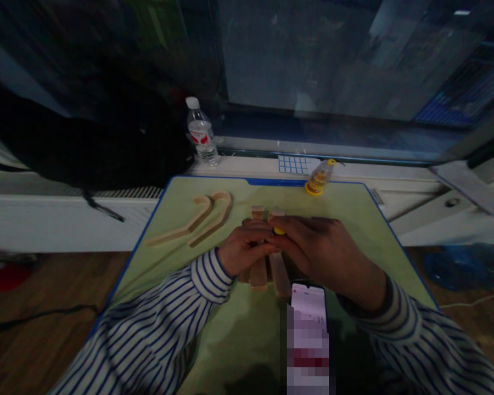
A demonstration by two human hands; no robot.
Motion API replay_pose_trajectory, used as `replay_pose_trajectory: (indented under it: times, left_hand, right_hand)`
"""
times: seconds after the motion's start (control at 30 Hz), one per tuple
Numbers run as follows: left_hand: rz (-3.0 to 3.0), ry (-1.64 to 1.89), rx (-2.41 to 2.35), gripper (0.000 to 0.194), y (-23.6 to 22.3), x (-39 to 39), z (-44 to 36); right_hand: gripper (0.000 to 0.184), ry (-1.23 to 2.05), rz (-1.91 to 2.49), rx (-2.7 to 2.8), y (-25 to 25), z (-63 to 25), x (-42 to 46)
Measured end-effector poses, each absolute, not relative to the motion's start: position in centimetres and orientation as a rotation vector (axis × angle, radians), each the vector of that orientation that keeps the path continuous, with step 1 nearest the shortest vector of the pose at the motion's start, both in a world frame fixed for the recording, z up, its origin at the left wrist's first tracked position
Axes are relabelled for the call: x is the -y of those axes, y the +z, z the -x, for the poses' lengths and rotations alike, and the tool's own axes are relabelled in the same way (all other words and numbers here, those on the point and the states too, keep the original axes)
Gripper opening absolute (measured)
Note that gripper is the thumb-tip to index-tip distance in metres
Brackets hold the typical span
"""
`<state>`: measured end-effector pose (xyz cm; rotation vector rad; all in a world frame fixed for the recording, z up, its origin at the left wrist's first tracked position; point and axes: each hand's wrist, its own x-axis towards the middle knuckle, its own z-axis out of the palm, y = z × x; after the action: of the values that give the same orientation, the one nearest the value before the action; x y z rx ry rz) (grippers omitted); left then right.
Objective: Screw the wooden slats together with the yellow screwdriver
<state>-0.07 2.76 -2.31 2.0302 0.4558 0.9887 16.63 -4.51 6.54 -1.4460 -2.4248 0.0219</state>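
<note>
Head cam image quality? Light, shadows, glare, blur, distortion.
Head view: dim overall, black heap nearly detail-free; head view: reflections and a small bright streak on window; head view: soft shadows on table below the hands; head view: yellow bit between left hand and right hand too soft to identify; head view: edges look stretched, phone partly pixelated.

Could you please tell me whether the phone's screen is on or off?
On: the phone on the table shows a lit, pinkish display.
</note>
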Motion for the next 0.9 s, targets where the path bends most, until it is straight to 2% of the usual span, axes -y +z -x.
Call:
replay_pose_trajectory:
  times: [0.3,0.53,0.7,0.9]
  left_hand:
    - [-2.006,0.955,-0.489,0.022,-2.9,-3.2,0.3]
    - [-1.934,0.922,-0.558,0.031,-2.4,-3.1,0.7]
    - [-1.940,0.910,-0.668,0.031,-1.7,-3.2,0.9]
    - [-1.864,1.017,-0.730,0.032,-0.5,-3.4,1.5]
  right_hand:
    - [0.030,0.082,1.400,2.411,6.1,-16.9,4.0]
    - [0.024,0.216,1.355,2.075,6.6,-18.5,5.3]
    - [0.026,0.248,1.469,1.893,6.4,-20.5,7.3]
    - [0.032,0.210,1.631,1.675,3.7,-23.2,9.5]
